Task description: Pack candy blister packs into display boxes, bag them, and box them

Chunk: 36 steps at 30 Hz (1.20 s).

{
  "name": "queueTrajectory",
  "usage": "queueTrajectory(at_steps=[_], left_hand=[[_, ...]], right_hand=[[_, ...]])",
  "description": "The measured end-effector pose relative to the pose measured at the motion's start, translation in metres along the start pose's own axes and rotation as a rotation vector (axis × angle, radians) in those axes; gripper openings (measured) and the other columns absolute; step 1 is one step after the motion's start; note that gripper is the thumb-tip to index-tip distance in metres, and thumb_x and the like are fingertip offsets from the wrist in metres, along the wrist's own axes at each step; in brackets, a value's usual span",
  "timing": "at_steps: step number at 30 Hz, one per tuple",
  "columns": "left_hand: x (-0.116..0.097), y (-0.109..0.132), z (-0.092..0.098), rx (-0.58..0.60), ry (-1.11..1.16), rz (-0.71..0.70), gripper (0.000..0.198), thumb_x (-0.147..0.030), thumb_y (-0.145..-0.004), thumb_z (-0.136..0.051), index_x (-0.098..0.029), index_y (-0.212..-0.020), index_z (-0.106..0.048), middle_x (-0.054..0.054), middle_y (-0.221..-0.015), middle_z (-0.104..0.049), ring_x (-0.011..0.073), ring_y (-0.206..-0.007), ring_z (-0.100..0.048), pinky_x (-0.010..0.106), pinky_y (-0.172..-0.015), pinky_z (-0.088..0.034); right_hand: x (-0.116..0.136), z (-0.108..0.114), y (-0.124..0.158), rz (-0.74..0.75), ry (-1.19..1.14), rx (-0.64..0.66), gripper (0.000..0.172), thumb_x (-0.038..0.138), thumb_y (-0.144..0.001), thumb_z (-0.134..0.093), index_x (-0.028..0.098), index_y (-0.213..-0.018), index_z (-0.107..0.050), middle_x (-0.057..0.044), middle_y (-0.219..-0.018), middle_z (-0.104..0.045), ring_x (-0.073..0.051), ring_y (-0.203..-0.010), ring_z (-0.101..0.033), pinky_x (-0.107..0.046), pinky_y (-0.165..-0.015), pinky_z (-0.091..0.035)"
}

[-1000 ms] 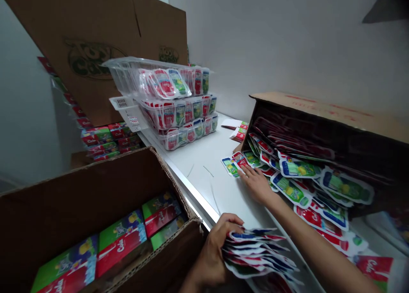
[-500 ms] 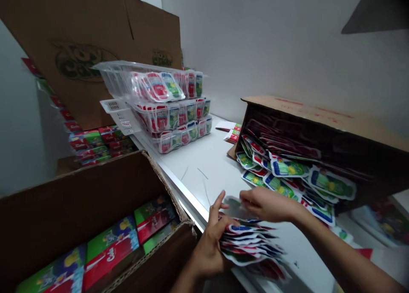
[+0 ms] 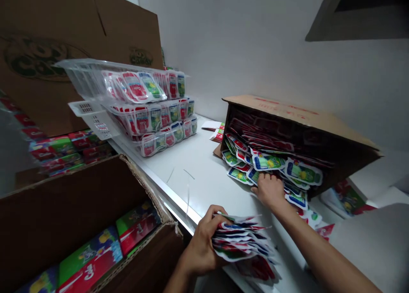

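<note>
My left hand (image 3: 206, 242) is closed round a thick stack of candy sachets (image 3: 241, 242), held by one end above the table's front edge. My right hand (image 3: 270, 191) reaches to the loose green and red candy sachets (image 3: 268, 161) spilling from a cardboard box (image 3: 287, 112) that lies on its side. Its fingers are bent over a sachet at the front of the pile. The fingertips are hidden, so whether they grip it is unclear. More red sachets lie layered in the box's dark inside.
Several clear plastic trays (image 3: 153, 114) of sachets are stacked at the back left of the white table (image 3: 204, 165). An open carton (image 3: 140, 182) with Cola boxes (image 3: 89, 259) stands at the front left. Folded cartons (image 3: 217, 133) lie near the wall. Large cardboard flaps (image 3: 128, 33) rise behind.
My right hand has moved away from the stack, forward to the sachet pile at the box. The left hand's fingers have folded down over the stack. The view has turned slightly right.
</note>
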<state>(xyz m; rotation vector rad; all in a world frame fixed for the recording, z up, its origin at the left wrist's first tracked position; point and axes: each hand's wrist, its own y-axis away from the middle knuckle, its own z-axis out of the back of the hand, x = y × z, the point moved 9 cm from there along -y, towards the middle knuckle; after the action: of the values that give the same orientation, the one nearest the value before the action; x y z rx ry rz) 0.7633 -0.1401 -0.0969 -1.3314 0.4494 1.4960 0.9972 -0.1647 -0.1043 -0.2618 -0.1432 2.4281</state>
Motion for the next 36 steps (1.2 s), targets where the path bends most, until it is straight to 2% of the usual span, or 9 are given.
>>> queueTrajectory(at_steps=[9,15,18,20,23,26,30,33,36], left_hand=[[0.006,0.000,-0.005,0.009,0.044,-0.012,0.036,-0.018,-0.063,-0.074,-0.019,-0.096,-0.060,0.007,-0.106,-0.049,0.0198,-0.095,-0.056,0.027,-0.079,-0.046],[0.020,0.001,-0.005,-0.065,0.059,-0.004,0.044,-0.032,-0.061,-0.079,-0.019,-0.099,-0.062,0.012,-0.147,-0.025,0.0304,-0.127,-0.039,0.041,-0.102,-0.038],[0.026,0.001,-0.003,-0.083,0.018,-0.005,0.041,-0.036,-0.061,-0.079,-0.019,-0.095,-0.064,0.010,-0.155,-0.011,0.0360,-0.139,-0.020,0.051,-0.110,-0.026],[0.025,0.001,-0.003,-0.057,0.007,-0.027,0.040,-0.034,-0.059,-0.080,-0.019,-0.092,-0.064,0.011,-0.152,-0.021,0.0372,-0.141,-0.013,0.053,-0.112,-0.019],[0.021,0.000,-0.006,0.013,0.084,-0.024,0.030,-0.025,-0.063,-0.077,-0.019,-0.088,-0.061,0.012,-0.123,-0.050,0.0314,-0.127,-0.039,0.044,-0.103,-0.035],[0.014,0.000,-0.005,0.019,0.124,-0.018,0.024,-0.020,-0.067,-0.075,-0.019,-0.084,-0.058,0.006,-0.099,-0.054,0.0217,-0.098,-0.055,0.032,-0.084,-0.046],[0.007,0.000,-0.006,0.000,0.105,-0.039,0.030,-0.017,-0.063,-0.077,-0.019,-0.085,-0.058,0.005,-0.101,-0.054,0.0206,-0.095,-0.054,0.031,-0.083,-0.046],[0.008,0.001,-0.010,0.009,0.098,-0.038,0.034,-0.014,-0.061,-0.076,-0.018,-0.089,-0.058,0.006,-0.105,-0.054,0.0214,-0.099,-0.054,0.031,-0.086,-0.046],[0.008,0.001,-0.011,0.021,0.088,-0.041,0.036,-0.012,-0.059,-0.076,-0.018,-0.090,-0.058,0.007,-0.105,-0.054,0.0214,-0.098,-0.054,0.030,-0.086,-0.046]], right_hand=[[-0.014,0.001,0.007,0.026,-0.205,0.128,0.033,0.016,-0.088,-0.037,0.015,-0.108,-0.064,-0.016,-0.087,-0.072,-0.028,-0.080,-0.068,-0.036,-0.071,-0.048],[0.022,-0.005,0.074,0.193,-1.422,0.400,0.032,0.033,-0.085,-0.045,0.018,-0.105,-0.065,-0.006,-0.093,-0.070,-0.021,-0.084,-0.063,-0.032,-0.077,-0.048],[0.037,-0.021,0.103,0.093,-1.678,0.559,0.027,0.032,-0.078,-0.050,0.018,-0.092,-0.069,-0.004,-0.085,-0.070,-0.020,-0.076,-0.062,-0.031,-0.073,-0.047],[0.043,-0.025,0.110,0.095,-1.707,0.602,0.026,0.031,-0.074,-0.051,0.017,-0.087,-0.070,-0.005,-0.085,-0.069,-0.020,-0.075,-0.061,-0.030,-0.069,-0.046],[0.049,-0.026,0.107,0.206,-1.703,0.668,0.036,0.038,-0.079,-0.047,0.016,-0.094,-0.070,-0.009,-0.094,-0.070,-0.023,-0.082,-0.063,-0.032,-0.071,-0.047],[0.021,-0.028,0.072,0.138,-1.537,0.329,0.048,0.045,-0.091,-0.032,0.016,-0.108,-0.066,-0.012,-0.107,-0.068,-0.026,-0.097,-0.061,-0.039,-0.084,-0.047],[-0.013,-0.017,0.031,-0.013,-0.676,-0.222,0.038,0.025,-0.090,-0.044,0.022,-0.124,-0.060,-0.014,-0.130,-0.055,-0.031,-0.118,-0.046,-0.048,-0.099,-0.034],[0.000,-0.017,0.013,0.086,-0.310,-0.296,0.033,0.017,-0.089,-0.046,0.025,-0.114,-0.067,-0.011,-0.134,-0.053,-0.032,-0.119,-0.042,-0.048,-0.097,-0.032],[0.005,-0.007,0.007,0.188,-0.370,-0.343,0.023,0.025,-0.091,-0.048,0.024,-0.095,-0.071,-0.008,-0.128,-0.059,-0.030,-0.117,-0.043,-0.046,-0.095,-0.032]])
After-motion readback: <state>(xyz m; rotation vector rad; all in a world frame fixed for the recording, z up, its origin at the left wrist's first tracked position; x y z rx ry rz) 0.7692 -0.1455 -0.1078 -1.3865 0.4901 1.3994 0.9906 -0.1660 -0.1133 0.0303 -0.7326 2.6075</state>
